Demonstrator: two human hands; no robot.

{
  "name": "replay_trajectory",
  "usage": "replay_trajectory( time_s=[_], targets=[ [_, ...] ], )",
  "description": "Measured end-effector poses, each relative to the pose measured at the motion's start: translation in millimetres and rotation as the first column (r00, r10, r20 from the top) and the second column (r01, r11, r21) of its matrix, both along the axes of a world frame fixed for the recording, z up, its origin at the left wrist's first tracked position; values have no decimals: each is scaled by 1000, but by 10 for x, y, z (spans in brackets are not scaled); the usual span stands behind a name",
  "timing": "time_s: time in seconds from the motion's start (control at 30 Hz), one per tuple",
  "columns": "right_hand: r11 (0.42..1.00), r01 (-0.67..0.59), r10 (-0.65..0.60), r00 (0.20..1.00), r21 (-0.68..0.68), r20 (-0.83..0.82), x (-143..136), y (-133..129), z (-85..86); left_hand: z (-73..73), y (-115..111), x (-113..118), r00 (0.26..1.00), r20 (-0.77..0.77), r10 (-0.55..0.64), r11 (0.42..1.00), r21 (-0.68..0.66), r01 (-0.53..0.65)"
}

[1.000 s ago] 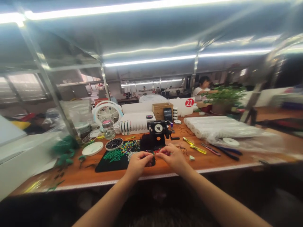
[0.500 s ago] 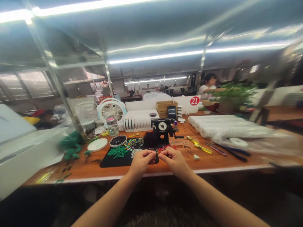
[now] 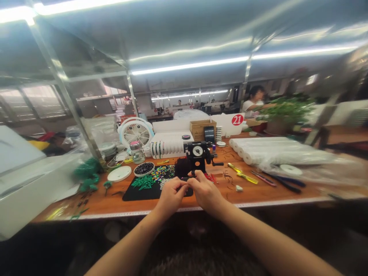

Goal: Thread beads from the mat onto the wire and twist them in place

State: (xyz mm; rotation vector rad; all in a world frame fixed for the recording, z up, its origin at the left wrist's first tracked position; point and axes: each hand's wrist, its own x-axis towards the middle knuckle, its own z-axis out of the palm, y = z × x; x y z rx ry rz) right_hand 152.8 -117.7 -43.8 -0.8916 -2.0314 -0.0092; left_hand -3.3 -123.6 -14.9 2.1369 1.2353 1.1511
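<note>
My left hand [image 3: 172, 194] and my right hand [image 3: 204, 188] meet above the front edge of a black mat [image 3: 140, 194]. Both are closed in pinches, fingertips touching or nearly so. Something small and dark shows between them, too small to name. Just behind my hands stands a black hand-cranked machine [image 3: 197, 155] with a round dial. On the mat lie green pieces [image 3: 143, 183], multicoloured beads [image 3: 161, 173] and silvery beads [image 3: 164, 183]. A bowl of black beads [image 3: 144, 169] sits at the mat's back left. Red pieces [image 3: 211, 177] are partly hidden behind my right hand.
Yellow-handled tools [image 3: 243, 174], pliers [image 3: 284, 182] and a white lump [image 3: 239, 188] lie to the right. Wrapped white rolls [image 3: 267, 151] are behind them. A white lid [image 3: 119, 173], jar [image 3: 137, 151] and fan [image 3: 136, 133] stand left. A person [image 3: 253, 103] sits farther back.
My right hand has moved slightly up and left, and its fingers now overlap my left fingertips. A dark thing now shows at its fingers. The view has shifted slightly.
</note>
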Motion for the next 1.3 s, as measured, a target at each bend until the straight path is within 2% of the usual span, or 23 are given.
replay_trajectory(
  time_s=[0.1, 0.23, 0.33, 0.43, 0.53, 0.73, 0.87, 1.17, 1.3],
  targets=[
    [998, 16, -20, 997, -54, -76, -19, 22, 51, -28, 20, 4, 999, 20, -44, 998, -54, 45],
    [991, -72, 41, 964, -109, -264, 1, 65, 82, -56, 44, 17, 992, 123, -43, 989, -135, 59],
    [954, -171, 65, 922, -248, -383, 32, 126, 94, -61, 56, 11, 984, 171, -48, 984, -162, 76],
    [904, -239, 108, 930, -353, -352, 62, 180, 121, -63, 64, -1, 989, 136, -62, 984, -160, 84],
    [885, -246, 120, 941, -395, -317, 76, 206, 142, -62, 67, 0, 996, 74, -58, 987, -148, 69],
    [916, -174, 84, 964, -362, -251, 41, 176, 121, -73, 75, 39, 998, 55, -28, 992, -124, 34],
    [908, -199, 87, 950, -368, -300, 47, 143, 133, -87, 85, 35, 996, 81, -28, 988, -151, 40],
    [793, -352, 162, 908, -496, -386, 145, 248, 177, -68, 89, 24, 998, 34, -54, 990, -125, 58],
    [801, -333, 146, 915, -498, -377, 121, 259, 137, -80, 92, 44, 999, 8, -33, 995, -98, 34]
  ],
)
